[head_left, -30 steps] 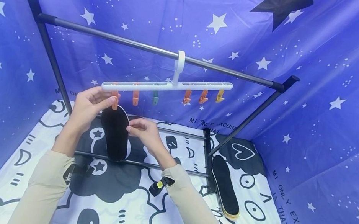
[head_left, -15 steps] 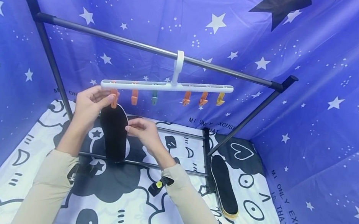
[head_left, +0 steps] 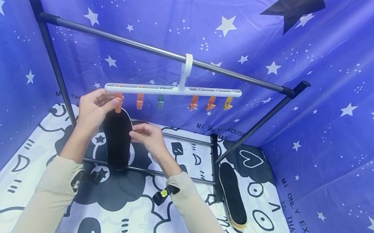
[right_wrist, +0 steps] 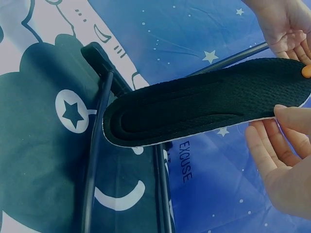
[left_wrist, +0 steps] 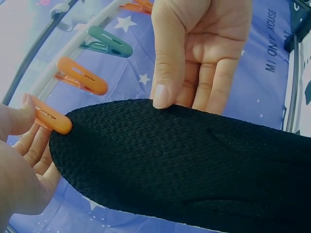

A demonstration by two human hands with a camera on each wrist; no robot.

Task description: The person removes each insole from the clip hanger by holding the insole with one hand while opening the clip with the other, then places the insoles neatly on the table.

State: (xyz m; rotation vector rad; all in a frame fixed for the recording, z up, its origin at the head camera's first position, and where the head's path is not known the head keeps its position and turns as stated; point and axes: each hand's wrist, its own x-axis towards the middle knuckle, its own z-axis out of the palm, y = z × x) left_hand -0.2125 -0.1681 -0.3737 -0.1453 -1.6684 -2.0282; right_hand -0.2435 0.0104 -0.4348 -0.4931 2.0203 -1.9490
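A black shoe insole (head_left: 118,142) hangs toe-end up under the left end of a white clip hanger (head_left: 144,89). My left hand (head_left: 91,115) pinches the orange clip (head_left: 118,104) at that end between thumb and fingers. In the left wrist view, the lower end of this clip (left_wrist: 57,119) overlaps the insole's tip (left_wrist: 73,133); whether it bites cannot be told. My right hand (head_left: 150,140) pinches the insole's right edge, thumb on the black face and fingers behind. The insole's heel (right_wrist: 119,124) points away from both hands in the right wrist view.
The hanger hooks over the top bar (head_left: 111,37) of a dark metal rack. Along it hang more clips: orange (head_left: 140,98), green (head_left: 161,101) and yellow (head_left: 228,103). Another black insole (head_left: 233,194) lies on the patterned sheet (head_left: 144,231) by the rack's right foot. Starry blue curtains surround this.
The insole's lower end has shifted slightly down, and the left forearm a little to the right. Both hands keep their grips; the hanger swings only slightly.
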